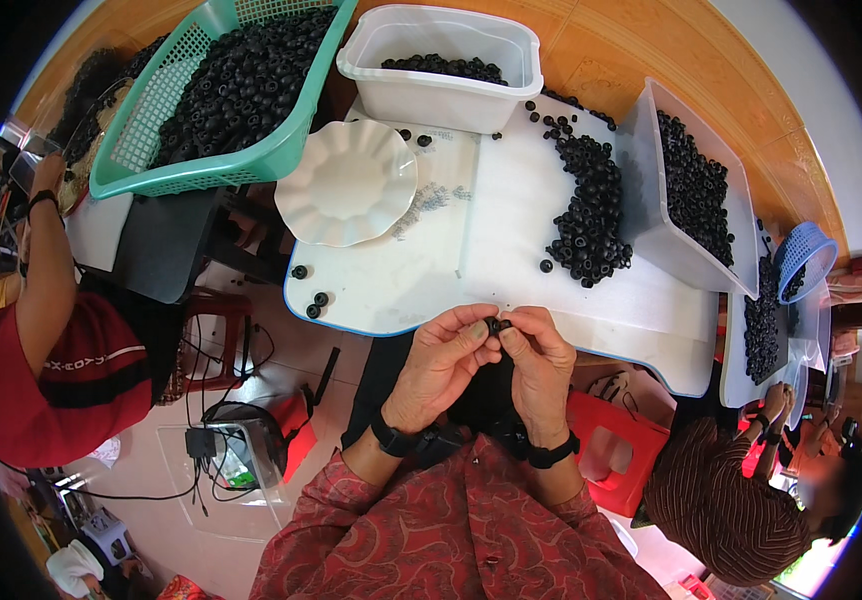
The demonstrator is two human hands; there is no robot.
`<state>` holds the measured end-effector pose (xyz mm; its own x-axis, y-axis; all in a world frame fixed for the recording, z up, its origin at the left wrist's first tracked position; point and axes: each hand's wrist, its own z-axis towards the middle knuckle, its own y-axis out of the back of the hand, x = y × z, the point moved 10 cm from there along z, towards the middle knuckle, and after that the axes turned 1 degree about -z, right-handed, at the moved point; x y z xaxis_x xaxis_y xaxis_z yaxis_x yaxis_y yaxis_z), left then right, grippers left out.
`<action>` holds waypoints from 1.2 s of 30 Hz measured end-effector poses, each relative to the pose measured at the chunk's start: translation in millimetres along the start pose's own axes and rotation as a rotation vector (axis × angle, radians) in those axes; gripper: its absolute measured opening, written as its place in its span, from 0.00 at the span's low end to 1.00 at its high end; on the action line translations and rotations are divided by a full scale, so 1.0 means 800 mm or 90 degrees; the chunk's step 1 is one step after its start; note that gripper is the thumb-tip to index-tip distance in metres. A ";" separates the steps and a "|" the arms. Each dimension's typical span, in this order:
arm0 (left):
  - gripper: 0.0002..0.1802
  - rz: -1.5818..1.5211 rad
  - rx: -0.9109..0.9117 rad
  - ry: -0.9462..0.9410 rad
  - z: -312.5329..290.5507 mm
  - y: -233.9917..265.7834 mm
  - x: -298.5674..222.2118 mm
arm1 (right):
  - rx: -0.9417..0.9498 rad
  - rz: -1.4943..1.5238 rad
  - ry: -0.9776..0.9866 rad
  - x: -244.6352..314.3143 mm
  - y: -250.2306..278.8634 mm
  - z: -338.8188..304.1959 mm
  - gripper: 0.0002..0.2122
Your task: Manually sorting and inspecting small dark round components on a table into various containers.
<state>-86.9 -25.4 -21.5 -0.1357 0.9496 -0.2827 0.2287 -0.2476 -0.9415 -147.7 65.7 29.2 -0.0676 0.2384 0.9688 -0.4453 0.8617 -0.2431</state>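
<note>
At the near edge of the table (521, 265), the left hand (436, 365) is pinching a small black bead (494, 326) between thumb and fingertips, and the right hand (539, 365) is meeting it, its own grip narrow at the same spot. The bead is sitting right between them, at twelve o'clock from the wearer's chest; whether the hands are sharing one bead or two, I cannot tell. This is looking like close fingertip work, a piece being turned or checked, and the next move seems to be calling for a light, steady pinch so nothing is slipping. From the hands, the plate (346, 183) is lying bare at half past ten, the heap (591, 220) is spreading at one, the bin (686, 245) is standing at two, and the tub (431, 105) is waiting near twelve.
</note>
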 end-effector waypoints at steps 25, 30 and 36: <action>0.14 -0.058 0.007 0.017 0.001 -0.002 0.003 | -0.010 0.045 -0.012 -0.005 -0.002 -0.001 0.08; 0.14 -0.067 0.003 0.025 0.000 -0.003 0.005 | -0.013 0.019 -0.002 -0.005 0.000 -0.001 0.08; 0.14 -0.063 -0.005 0.024 0.001 0.000 0.005 | -0.018 0.006 0.000 -0.003 0.000 -0.001 0.08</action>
<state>-87.9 -21.5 -22.4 -0.1216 0.9758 -0.1816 0.2233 -0.1514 -0.9629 -147.0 65.4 26.6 -0.0722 0.2470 0.9663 -0.4189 0.8717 -0.2541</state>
